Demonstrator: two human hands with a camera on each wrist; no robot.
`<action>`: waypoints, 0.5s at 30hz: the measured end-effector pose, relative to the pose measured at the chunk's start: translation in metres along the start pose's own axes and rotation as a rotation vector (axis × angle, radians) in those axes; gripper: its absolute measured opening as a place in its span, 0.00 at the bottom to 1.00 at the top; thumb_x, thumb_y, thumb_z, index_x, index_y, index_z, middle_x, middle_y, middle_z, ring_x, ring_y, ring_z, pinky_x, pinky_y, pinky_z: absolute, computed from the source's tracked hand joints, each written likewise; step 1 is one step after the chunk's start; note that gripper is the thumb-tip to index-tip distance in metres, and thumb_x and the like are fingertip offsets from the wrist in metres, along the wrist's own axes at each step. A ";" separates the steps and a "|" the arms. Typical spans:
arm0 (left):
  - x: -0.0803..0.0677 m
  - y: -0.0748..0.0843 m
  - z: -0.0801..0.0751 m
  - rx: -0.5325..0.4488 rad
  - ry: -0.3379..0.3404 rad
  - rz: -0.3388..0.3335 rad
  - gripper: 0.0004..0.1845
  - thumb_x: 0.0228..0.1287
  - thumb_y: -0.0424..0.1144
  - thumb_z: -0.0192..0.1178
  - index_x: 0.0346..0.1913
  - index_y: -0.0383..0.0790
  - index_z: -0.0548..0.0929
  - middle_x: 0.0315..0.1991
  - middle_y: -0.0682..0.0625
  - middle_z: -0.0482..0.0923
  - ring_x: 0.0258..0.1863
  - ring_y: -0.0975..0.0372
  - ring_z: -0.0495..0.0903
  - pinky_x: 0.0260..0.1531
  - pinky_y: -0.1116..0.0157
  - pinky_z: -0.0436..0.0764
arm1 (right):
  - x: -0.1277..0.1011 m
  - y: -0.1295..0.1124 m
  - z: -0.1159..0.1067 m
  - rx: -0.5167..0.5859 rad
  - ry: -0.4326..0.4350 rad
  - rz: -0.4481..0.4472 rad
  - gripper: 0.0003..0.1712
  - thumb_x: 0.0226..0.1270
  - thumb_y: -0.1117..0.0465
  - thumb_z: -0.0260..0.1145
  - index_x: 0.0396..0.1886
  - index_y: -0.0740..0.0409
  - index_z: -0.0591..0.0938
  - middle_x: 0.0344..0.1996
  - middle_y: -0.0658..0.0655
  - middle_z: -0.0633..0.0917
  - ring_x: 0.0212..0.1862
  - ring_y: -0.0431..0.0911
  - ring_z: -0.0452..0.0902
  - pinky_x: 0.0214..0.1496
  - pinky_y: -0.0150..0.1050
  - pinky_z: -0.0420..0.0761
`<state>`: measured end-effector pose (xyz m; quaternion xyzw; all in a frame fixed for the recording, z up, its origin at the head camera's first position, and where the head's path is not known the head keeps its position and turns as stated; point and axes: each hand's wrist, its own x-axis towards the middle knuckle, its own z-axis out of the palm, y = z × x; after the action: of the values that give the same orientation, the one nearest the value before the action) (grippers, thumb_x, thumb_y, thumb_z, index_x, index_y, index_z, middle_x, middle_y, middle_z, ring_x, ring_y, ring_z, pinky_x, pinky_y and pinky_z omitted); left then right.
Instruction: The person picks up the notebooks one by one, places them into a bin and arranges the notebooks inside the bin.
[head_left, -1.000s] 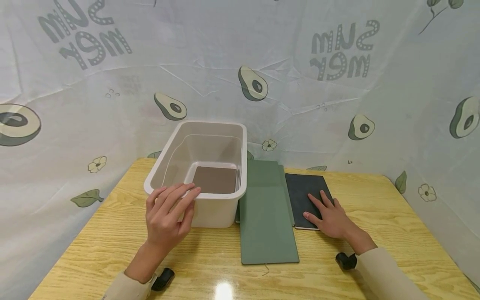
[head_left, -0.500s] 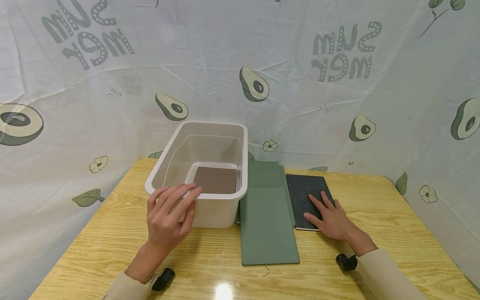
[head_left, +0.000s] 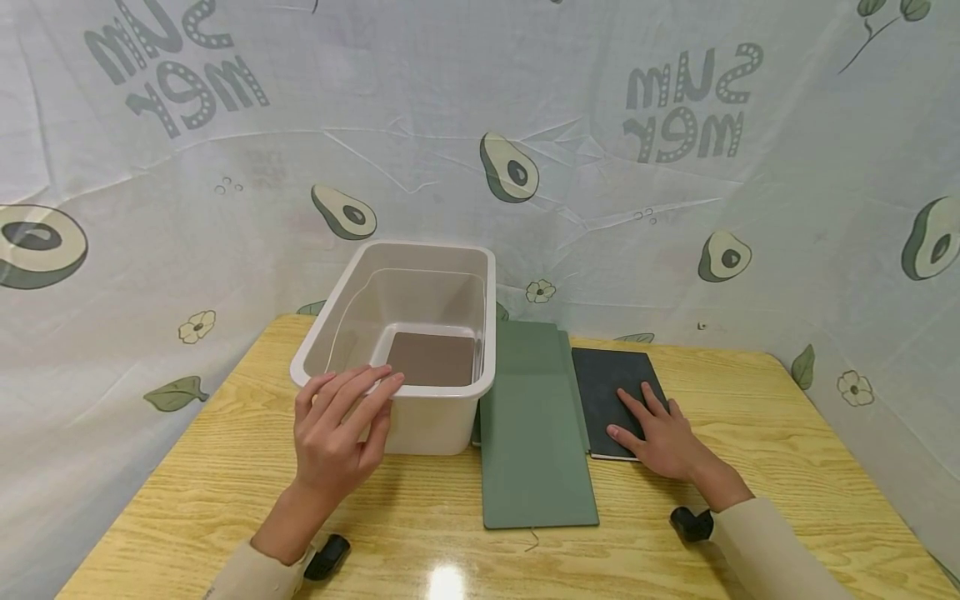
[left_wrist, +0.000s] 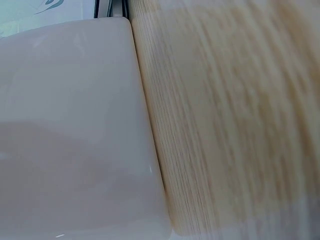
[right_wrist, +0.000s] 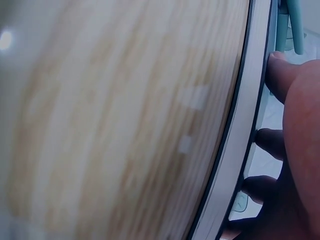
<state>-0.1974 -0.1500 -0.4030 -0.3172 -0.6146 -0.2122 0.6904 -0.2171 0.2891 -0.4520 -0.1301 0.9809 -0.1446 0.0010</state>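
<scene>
A deep off-white plastic bin (head_left: 427, 421) stands at the left middle of the table. My left hand (head_left: 333, 433) rests on its near rim, fingers draped loosely over the edge and thumb by the outer wall. The bin's smooth wall (left_wrist: 75, 110) fills the left of the left wrist view; the hand is not seen there. A black hardcover book (head_left: 609, 387) lies flat at the right. My right hand (head_left: 663, 442) rests on it with fingers spread. In the right wrist view, its pale page edges (right_wrist: 235, 130) show, with my fingertips (right_wrist: 270, 137) on the cover.
Between bin and book lies a long, flat green hardcover-like piece (head_left: 536, 442), with another green edge (head_left: 573, 392) beneath it. A brown flat panel (head_left: 431, 360) covers the bin's floor. The wooden table (head_left: 405, 533) meets a printed cloth (head_left: 420, 150) behind.
</scene>
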 end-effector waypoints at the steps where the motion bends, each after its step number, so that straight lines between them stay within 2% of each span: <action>1: 0.000 0.000 0.000 0.000 0.000 0.000 0.12 0.74 0.36 0.60 0.41 0.36 0.94 0.37 0.40 0.92 0.36 0.46 0.87 0.51 0.52 0.73 | 0.000 0.000 0.000 0.003 0.002 -0.001 0.43 0.81 0.41 0.59 0.82 0.63 0.65 0.80 0.84 0.55 0.78 0.80 0.57 0.76 0.80 0.51; 10: 0.000 0.000 0.000 0.001 -0.001 -0.003 0.12 0.73 0.35 0.60 0.41 0.36 0.94 0.37 0.40 0.92 0.36 0.46 0.86 0.52 0.52 0.73 | 0.002 -0.003 -0.004 0.076 -0.008 0.027 0.44 0.79 0.43 0.62 0.81 0.68 0.65 0.79 0.85 0.56 0.79 0.80 0.55 0.76 0.80 0.51; 15: -0.001 0.000 0.000 0.002 -0.002 -0.003 0.12 0.74 0.35 0.59 0.41 0.36 0.94 0.38 0.40 0.92 0.36 0.46 0.86 0.52 0.52 0.73 | 0.002 -0.007 -0.007 0.076 -0.013 0.070 0.45 0.77 0.43 0.65 0.80 0.68 0.67 0.79 0.84 0.56 0.76 0.85 0.55 0.72 0.80 0.61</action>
<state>-0.1977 -0.1501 -0.4036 -0.3160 -0.6160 -0.2124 0.6896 -0.2179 0.2843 -0.4428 -0.0964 0.9787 -0.1807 0.0171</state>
